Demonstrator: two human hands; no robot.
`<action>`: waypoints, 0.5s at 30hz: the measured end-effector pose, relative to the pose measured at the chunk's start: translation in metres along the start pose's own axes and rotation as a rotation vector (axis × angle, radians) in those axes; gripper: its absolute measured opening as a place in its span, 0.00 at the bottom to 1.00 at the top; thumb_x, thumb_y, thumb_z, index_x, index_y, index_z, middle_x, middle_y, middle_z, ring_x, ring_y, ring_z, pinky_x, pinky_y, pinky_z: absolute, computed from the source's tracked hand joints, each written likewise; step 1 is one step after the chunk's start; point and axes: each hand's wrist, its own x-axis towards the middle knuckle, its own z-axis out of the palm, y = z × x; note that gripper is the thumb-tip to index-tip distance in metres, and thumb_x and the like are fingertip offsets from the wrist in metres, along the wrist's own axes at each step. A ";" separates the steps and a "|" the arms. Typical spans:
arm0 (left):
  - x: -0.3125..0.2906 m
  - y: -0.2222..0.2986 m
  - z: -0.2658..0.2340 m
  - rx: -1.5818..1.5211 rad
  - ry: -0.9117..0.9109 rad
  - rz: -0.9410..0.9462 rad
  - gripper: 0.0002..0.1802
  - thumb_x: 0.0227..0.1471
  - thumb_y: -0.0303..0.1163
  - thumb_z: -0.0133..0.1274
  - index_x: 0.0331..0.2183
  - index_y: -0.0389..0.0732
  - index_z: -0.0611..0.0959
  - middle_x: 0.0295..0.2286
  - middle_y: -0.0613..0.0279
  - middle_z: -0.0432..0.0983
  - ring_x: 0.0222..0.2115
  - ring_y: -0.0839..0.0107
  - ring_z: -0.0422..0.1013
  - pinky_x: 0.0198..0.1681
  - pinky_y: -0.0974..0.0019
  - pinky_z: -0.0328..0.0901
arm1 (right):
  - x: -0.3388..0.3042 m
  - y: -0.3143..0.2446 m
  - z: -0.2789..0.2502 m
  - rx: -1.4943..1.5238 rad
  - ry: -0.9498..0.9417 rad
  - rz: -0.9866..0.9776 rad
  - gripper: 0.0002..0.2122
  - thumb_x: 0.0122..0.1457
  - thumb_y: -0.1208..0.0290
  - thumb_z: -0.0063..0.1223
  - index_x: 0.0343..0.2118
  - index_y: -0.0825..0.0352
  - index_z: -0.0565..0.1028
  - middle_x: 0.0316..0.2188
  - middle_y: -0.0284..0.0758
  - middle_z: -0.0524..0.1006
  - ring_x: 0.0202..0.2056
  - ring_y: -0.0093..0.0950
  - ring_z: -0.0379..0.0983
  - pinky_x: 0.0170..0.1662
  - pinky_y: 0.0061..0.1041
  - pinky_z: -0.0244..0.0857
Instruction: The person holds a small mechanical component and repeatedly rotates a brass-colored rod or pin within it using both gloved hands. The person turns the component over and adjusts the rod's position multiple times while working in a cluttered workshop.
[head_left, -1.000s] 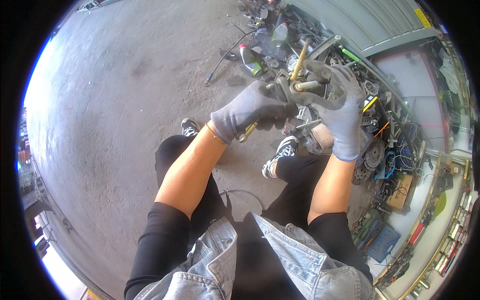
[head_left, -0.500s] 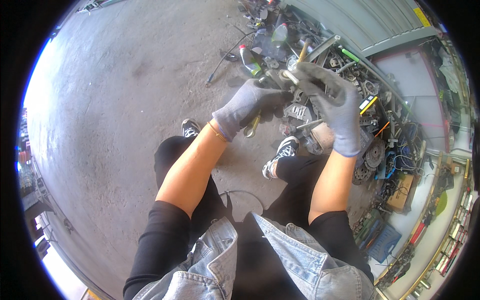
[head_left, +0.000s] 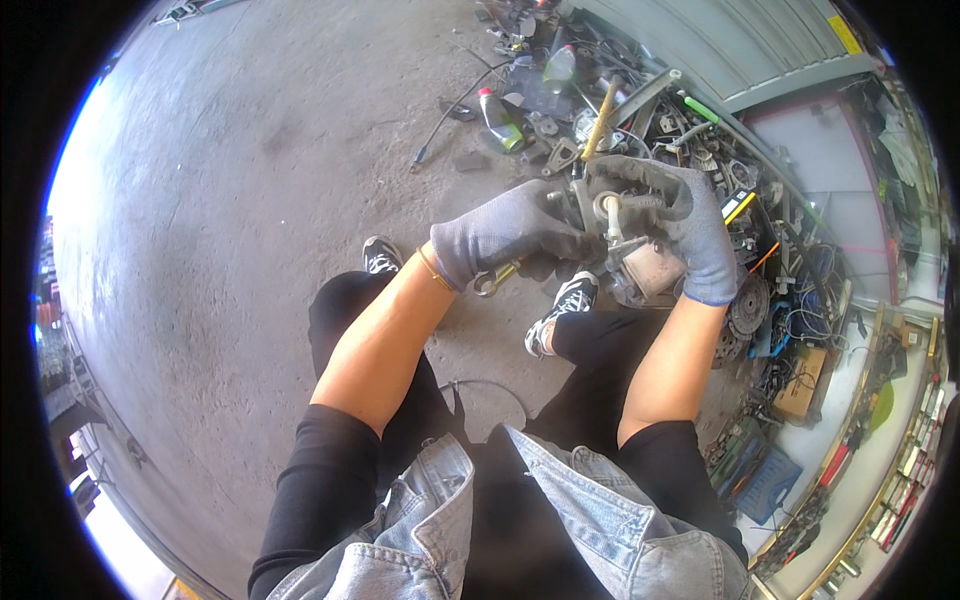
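Both my hands wear grey work gloves with dark palms and meet in front of me above the floor. My left hand (head_left: 515, 232) is closed, and the ring end of a wrench (head_left: 486, 284) sticks out below its palm. Its fingers also press against a grey metal part (head_left: 590, 208). From the right, my right hand (head_left: 665, 205) is curled round the same part. A pale, rod-like piece with a round, ringed end (head_left: 610, 210) shows at the part, beside the right fingers. The gloves hide much of the part, so its exact kind cannot be told.
A heap of scrap metal parts (head_left: 690, 150) lies beyond and right of my hands, with a green-labelled plastic bottle (head_left: 498, 120) and a yellow-handled tool (head_left: 600, 120). At right are a clutch disc (head_left: 748, 308), a cardboard box (head_left: 800, 385) and a blue case (head_left: 768, 487). My shoes (head_left: 565, 312) stand below.
My right hand has come down and closer, bringing the pale ringed piece against the metal part. My left hand has shifted slightly right and down, still with the wrench.
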 end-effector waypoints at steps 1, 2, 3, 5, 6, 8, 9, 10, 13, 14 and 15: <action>-0.001 0.000 0.000 0.000 0.000 -0.016 0.12 0.51 0.34 0.65 0.38 0.41 0.85 0.20 0.65 0.78 0.16 0.83 0.67 0.16 0.76 0.56 | 0.000 -0.001 0.001 -0.038 -0.016 -0.015 0.23 0.53 0.81 0.66 0.54 0.75 0.76 0.46 0.36 0.82 0.45 0.21 0.78 0.47 0.19 0.75; -0.001 0.000 -0.001 -0.009 -0.007 -0.018 0.12 0.51 0.33 0.65 0.38 0.41 0.85 0.20 0.65 0.78 0.16 0.83 0.68 0.16 0.77 0.57 | -0.001 -0.002 0.002 -0.071 -0.027 -0.032 0.23 0.54 0.81 0.66 0.54 0.75 0.76 0.46 0.35 0.82 0.45 0.20 0.78 0.47 0.19 0.75; 0.000 -0.001 -0.002 -0.018 -0.013 -0.020 0.12 0.51 0.33 0.64 0.38 0.41 0.85 0.20 0.65 0.78 0.16 0.83 0.68 0.16 0.77 0.58 | -0.001 -0.003 0.003 -0.068 -0.017 0.003 0.23 0.53 0.80 0.67 0.54 0.75 0.76 0.46 0.35 0.82 0.45 0.19 0.77 0.47 0.19 0.75; -0.001 -0.003 -0.003 -0.021 -0.001 -0.028 0.12 0.51 0.33 0.64 0.38 0.41 0.86 0.20 0.65 0.78 0.16 0.83 0.68 0.17 0.77 0.58 | -0.001 -0.003 0.005 -0.034 -0.001 0.059 0.23 0.53 0.79 0.68 0.53 0.75 0.77 0.46 0.35 0.82 0.44 0.18 0.77 0.48 0.19 0.74; -0.001 -0.005 -0.004 -0.030 -0.006 -0.019 0.12 0.51 0.33 0.64 0.38 0.41 0.86 0.20 0.66 0.78 0.16 0.82 0.68 0.17 0.77 0.58 | 0.000 -0.002 0.006 -0.122 0.020 0.018 0.22 0.53 0.79 0.68 0.52 0.74 0.77 0.45 0.34 0.82 0.44 0.18 0.77 0.47 0.19 0.74; 0.000 -0.007 -0.006 -0.004 0.003 -0.029 0.12 0.52 0.35 0.64 0.38 0.41 0.86 0.20 0.66 0.77 0.16 0.82 0.68 0.17 0.77 0.58 | 0.003 0.001 0.007 -0.248 0.019 -0.094 0.21 0.54 0.79 0.68 0.51 0.74 0.78 0.45 0.34 0.82 0.43 0.17 0.76 0.47 0.19 0.74; 0.001 -0.008 -0.007 0.023 0.022 -0.041 0.12 0.52 0.36 0.64 0.38 0.41 0.87 0.20 0.66 0.77 0.16 0.82 0.67 0.17 0.77 0.58 | 0.004 0.004 0.008 -0.310 0.048 -0.126 0.20 0.54 0.78 0.69 0.50 0.74 0.79 0.44 0.34 0.82 0.43 0.17 0.76 0.47 0.19 0.73; 0.001 -0.009 -0.006 0.010 0.029 -0.011 0.12 0.53 0.37 0.64 0.37 0.41 0.87 0.20 0.67 0.77 0.15 0.83 0.67 0.17 0.77 0.57 | 0.006 0.007 0.009 -0.357 0.063 -0.172 0.19 0.54 0.77 0.69 0.50 0.73 0.79 0.44 0.33 0.82 0.43 0.17 0.76 0.46 0.19 0.73; 0.003 -0.011 -0.003 0.040 0.080 0.009 0.12 0.54 0.40 0.63 0.37 0.42 0.87 0.20 0.68 0.77 0.15 0.83 0.66 0.17 0.76 0.57 | 0.015 0.015 0.011 -0.446 0.090 -0.283 0.18 0.54 0.77 0.68 0.48 0.73 0.80 0.43 0.33 0.82 0.43 0.17 0.77 0.46 0.19 0.72; 0.004 -0.011 -0.003 0.058 0.078 -0.002 0.12 0.55 0.40 0.63 0.37 0.43 0.87 0.19 0.68 0.77 0.15 0.83 0.66 0.17 0.76 0.57 | 0.017 0.017 0.011 -0.467 0.096 -0.315 0.17 0.54 0.78 0.68 0.48 0.73 0.80 0.43 0.32 0.82 0.42 0.17 0.77 0.46 0.18 0.72; 0.005 -0.010 -0.004 0.088 0.084 -0.003 0.13 0.56 0.41 0.62 0.37 0.43 0.87 0.19 0.68 0.77 0.15 0.84 0.66 0.17 0.76 0.56 | 0.019 0.019 0.012 -0.499 0.103 -0.365 0.17 0.55 0.78 0.67 0.48 0.73 0.80 0.42 0.33 0.82 0.42 0.18 0.77 0.46 0.18 0.72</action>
